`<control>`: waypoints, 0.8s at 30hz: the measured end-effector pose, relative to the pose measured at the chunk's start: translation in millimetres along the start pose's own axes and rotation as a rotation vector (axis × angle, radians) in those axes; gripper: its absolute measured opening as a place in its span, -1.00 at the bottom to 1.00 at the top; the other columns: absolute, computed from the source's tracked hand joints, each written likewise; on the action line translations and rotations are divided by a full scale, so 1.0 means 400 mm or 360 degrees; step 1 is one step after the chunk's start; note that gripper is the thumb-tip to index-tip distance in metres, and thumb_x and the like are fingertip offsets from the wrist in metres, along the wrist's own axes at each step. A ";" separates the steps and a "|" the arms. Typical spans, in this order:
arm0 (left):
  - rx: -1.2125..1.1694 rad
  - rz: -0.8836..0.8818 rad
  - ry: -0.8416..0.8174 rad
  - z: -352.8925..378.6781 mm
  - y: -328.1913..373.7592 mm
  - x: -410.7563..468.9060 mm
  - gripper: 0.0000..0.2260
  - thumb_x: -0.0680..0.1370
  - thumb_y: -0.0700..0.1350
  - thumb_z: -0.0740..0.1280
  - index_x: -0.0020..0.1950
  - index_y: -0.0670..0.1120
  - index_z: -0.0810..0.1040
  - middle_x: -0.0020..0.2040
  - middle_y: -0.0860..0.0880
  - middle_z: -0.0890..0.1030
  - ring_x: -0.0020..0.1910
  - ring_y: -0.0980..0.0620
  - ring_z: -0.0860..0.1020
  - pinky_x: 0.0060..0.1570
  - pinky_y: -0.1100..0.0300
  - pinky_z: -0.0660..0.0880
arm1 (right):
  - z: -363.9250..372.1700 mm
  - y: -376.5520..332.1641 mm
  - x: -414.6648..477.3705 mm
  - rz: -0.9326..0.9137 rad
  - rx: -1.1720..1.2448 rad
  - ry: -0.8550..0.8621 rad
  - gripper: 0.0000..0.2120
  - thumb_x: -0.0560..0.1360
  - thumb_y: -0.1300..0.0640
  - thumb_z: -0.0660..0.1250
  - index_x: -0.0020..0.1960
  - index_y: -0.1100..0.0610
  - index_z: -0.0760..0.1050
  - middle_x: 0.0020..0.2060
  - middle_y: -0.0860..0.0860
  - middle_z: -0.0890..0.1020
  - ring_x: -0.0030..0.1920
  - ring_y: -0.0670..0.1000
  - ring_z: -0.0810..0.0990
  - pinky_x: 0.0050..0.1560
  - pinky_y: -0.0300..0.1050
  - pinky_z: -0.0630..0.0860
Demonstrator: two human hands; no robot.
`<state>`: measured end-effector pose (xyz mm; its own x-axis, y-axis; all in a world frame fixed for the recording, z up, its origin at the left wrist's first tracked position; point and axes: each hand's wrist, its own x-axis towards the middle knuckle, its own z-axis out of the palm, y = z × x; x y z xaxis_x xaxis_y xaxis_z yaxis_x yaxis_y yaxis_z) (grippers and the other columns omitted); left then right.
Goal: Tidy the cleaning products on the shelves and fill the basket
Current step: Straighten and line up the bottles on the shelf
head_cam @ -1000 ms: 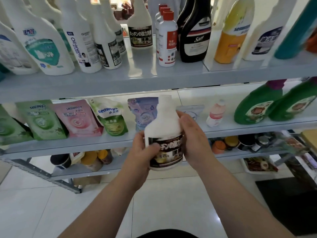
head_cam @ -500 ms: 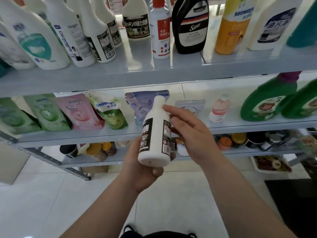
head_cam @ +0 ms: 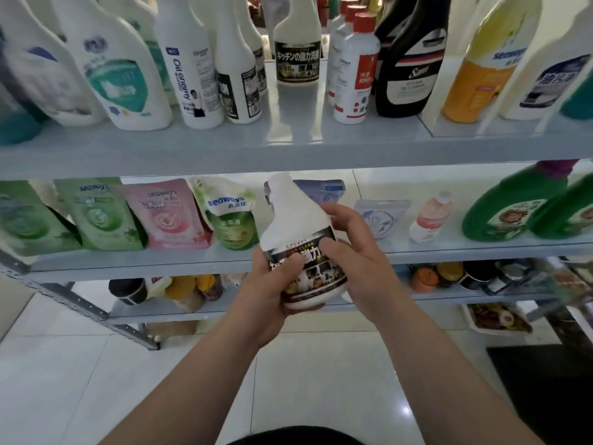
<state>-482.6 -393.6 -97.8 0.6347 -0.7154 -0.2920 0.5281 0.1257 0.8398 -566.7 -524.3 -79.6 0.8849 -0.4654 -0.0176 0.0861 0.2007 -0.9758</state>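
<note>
We grip the white bottle in our left hand and right hand, fingers curled round its label, shelf just behind them; a loosened grip could drop it to the floor.

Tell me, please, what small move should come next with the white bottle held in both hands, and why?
Probably lift the white bottle toward the top shelf and stand it in the bare gap before its twin. Both the left hand and right hand grip it, and the twin carries the same dark label.
</note>
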 end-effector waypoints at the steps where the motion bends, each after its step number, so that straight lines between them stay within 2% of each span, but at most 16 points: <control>1: 0.0028 0.0073 -0.0039 -0.023 0.006 0.004 -0.18 0.29 0.02 0.64 0.47 -0.06 0.38 0.27 -0.24 0.61 0.14 -0.27 0.65 -0.10 -0.13 0.64 | 0.020 0.006 0.001 -0.0039 -0.0021 0.0000 -0.58 0.45 0.11 0.35 0.29 -0.10 0.46 0.11 -0.12 0.62 0.01 0.00 0.69 -0.09 -0.04 0.64; 3: 0.0196 0.0202 -0.0073 -0.064 0.030 0.007 -0.20 0.24 -0.01 0.65 0.43 -0.04 0.44 0.25 -0.18 0.64 0.23 -0.25 0.62 0.12 -0.21 0.60 | 0.053 0.003 0.007 -0.0073 -0.0099 0.0061 -0.66 0.46 0.08 0.36 0.22 -0.04 0.44 0.03 -0.15 0.65 -0.01 -0.06 0.67 -0.11 -0.13 0.61; 5: 0.0654 0.0338 0.0019 -0.098 0.066 0.010 -0.29 0.20 0.03 0.64 0.31 0.16 0.50 0.16 0.05 0.69 0.15 -0.02 0.66 0.14 -0.12 0.62 | 0.075 -0.021 0.020 -0.0148 -0.0510 0.0169 -0.76 0.51 -0.03 0.36 0.14 -0.05 0.42 -0.05 -0.19 0.61 -0.04 -0.15 0.61 -0.12 -0.20 0.54; 6: 0.0923 0.0414 0.0080 -0.112 0.087 0.008 -0.33 0.18 0.04 0.66 0.22 0.26 0.49 0.09 0.18 0.67 0.07 0.15 0.65 0.08 0.03 0.64 | 0.082 -0.036 0.029 -0.0230 -0.0869 0.0218 -0.76 0.54 -0.11 0.34 0.14 -0.08 0.40 -0.04 -0.21 0.57 -0.04 -0.18 0.56 -0.11 -0.21 0.51; 8: 0.1378 0.0615 0.0169 -0.129 0.122 0.002 -0.38 0.19 0.01 0.69 0.07 0.33 0.42 -0.01 0.26 0.61 -0.03 0.33 0.57 -0.11 0.38 0.55 | 0.100 -0.068 0.045 -0.0410 -0.1524 0.0285 -0.68 0.55 -0.28 0.22 0.18 -0.11 0.35 -0.05 -0.20 0.51 -0.05 -0.17 0.51 -0.13 -0.17 0.48; 10: 0.1677 0.0780 0.0224 -0.144 0.143 -0.003 -0.38 0.21 0.03 0.68 0.07 0.30 0.37 0.00 0.26 0.53 -0.04 0.30 0.47 -0.19 0.44 0.43 | 0.134 -0.101 0.061 -0.0415 -0.1769 0.0307 -0.65 0.58 -0.33 0.13 0.11 -0.06 0.34 -0.18 -0.13 0.53 -0.14 -0.08 0.51 -0.21 -0.08 0.45; 12: 0.1875 0.0868 0.0278 -0.163 0.155 -0.003 -0.32 0.23 0.07 0.65 0.24 0.22 0.39 0.07 0.22 0.45 0.00 0.23 0.40 -0.10 0.29 0.39 | 0.166 -0.119 0.086 -0.0302 -0.1967 0.0311 -0.63 0.61 -0.30 0.09 0.03 0.01 0.34 -0.29 -0.08 0.49 -0.18 0.06 0.49 -0.29 -0.02 0.35; 14: 0.2031 0.0906 0.0305 -0.188 0.170 -0.004 -0.26 0.25 0.09 0.64 0.35 0.13 0.40 0.11 0.19 0.40 0.06 0.14 0.40 -0.04 0.19 0.37 | 0.186 -0.129 0.114 -0.0220 -0.2171 0.0326 -0.62 0.62 -0.29 0.05 -0.04 0.03 0.34 -0.33 -0.08 0.42 -0.17 0.11 0.45 -0.30 -0.01 0.25; 16: 0.2041 0.0883 0.0225 -0.214 0.199 -0.004 -0.26 0.25 0.10 0.65 0.35 0.15 0.41 0.09 0.23 0.42 0.05 0.18 0.43 -0.05 0.24 0.39 | 0.201 -0.138 0.132 -0.0348 -0.2290 0.0304 -0.57 0.58 -0.31 -0.07 -0.17 0.00 0.32 -0.36 -0.07 0.40 -0.22 0.10 0.42 -0.26 -0.02 0.22; 18: 0.1792 0.0711 0.0022 -0.239 0.234 -0.011 -0.34 0.20 0.10 0.67 0.21 0.26 0.45 0.01 0.28 0.56 -0.02 0.25 0.53 -0.12 0.37 0.48 | 0.214 -0.145 0.140 -0.0694 -0.2281 0.0230 -0.59 0.54 -0.26 -0.14 -0.27 -0.02 0.23 -0.42 -0.06 0.37 -0.33 0.09 0.39 -0.29 -0.04 0.21; 21: 0.1517 0.0519 -0.0217 -0.270 0.272 -0.018 -0.33 0.06 0.19 0.59 0.14 0.33 0.50 0.02 0.32 0.65 -0.03 0.30 0.63 -0.16 0.44 0.50 | 0.235 -0.166 0.151 -0.1017 -0.2146 0.0108 -0.66 0.61 -0.12 -0.02 -0.28 0.00 0.26 -0.46 -0.09 0.33 -0.40 0.03 0.35 -0.36 -0.07 0.16; 24: 0.1422 0.0551 -0.0185 -0.271 0.285 -0.024 -0.34 0.12 0.12 0.65 0.15 0.33 0.48 0.04 0.37 0.63 0.00 0.34 0.61 -0.14 0.49 0.48 | 0.271 -0.176 0.169 -0.1096 -0.1980 0.0228 -0.66 0.62 -0.10 0.04 -0.30 -0.01 0.25 -0.47 -0.09 0.33 -0.40 -0.02 0.33 -0.38 -0.08 0.20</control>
<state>-367.5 -297.7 -48.9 0.5892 -0.8068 0.0441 -0.3328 -0.1925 0.9232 -463.3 -476.4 11.3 0.7729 -0.2544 0.5813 -0.0446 -0.9356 -0.3502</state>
